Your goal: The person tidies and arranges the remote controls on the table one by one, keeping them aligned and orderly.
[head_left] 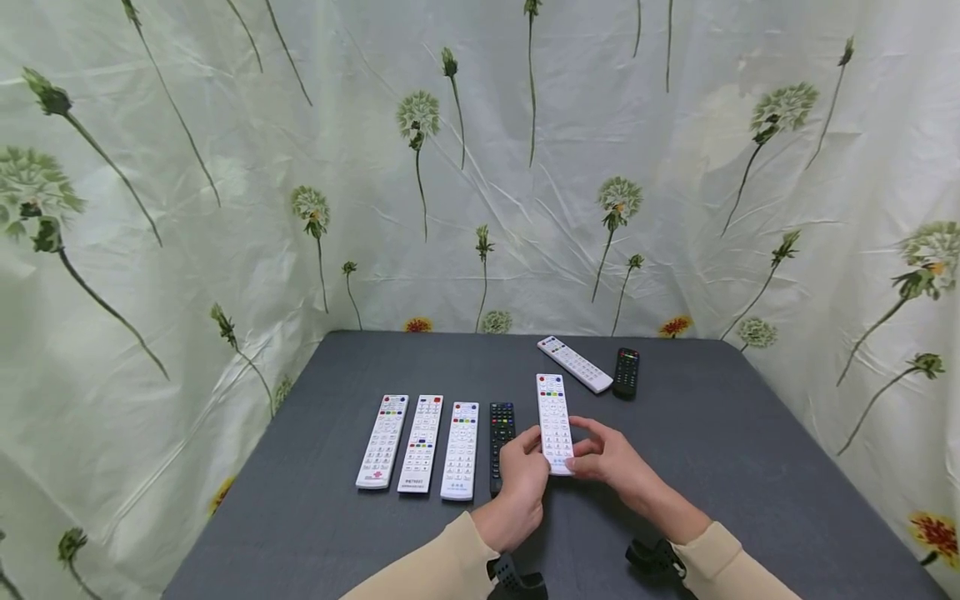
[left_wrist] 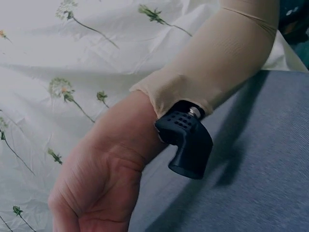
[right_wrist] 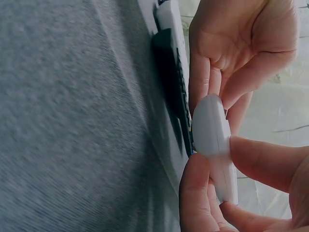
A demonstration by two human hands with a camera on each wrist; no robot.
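Observation:
A white remote control (head_left: pixel 553 417) with several coloured buttons near its top is held between both hands, its buttons facing up. My left hand (head_left: pixel 522 475) pinches it at the lower left edge. On the opposite side, my right hand (head_left: pixel 613 460) grips it with thumb and fingers near the bottom end. In the right wrist view, the remote's smooth end (right_wrist: pixel 208 130) shows above the dark cloth. A black remote (head_left: pixel 501 429) lies just left of the left hand, partly covered by it. The left wrist view shows the left hand (left_wrist: pixel 101 179) but not the remote.
Left of the black remote, three white remotes stand in a row: the outer (head_left: pixel 383 442), the middle (head_left: pixel 422 443) and the inner (head_left: pixel 460 450). Farther back lie a slanted white remote (head_left: pixel 576 364) and a small black one (head_left: pixel 626 372). A flowered curtain (head_left: pixel 480 167) surrounds the dark table (head_left: pixel 712 442).

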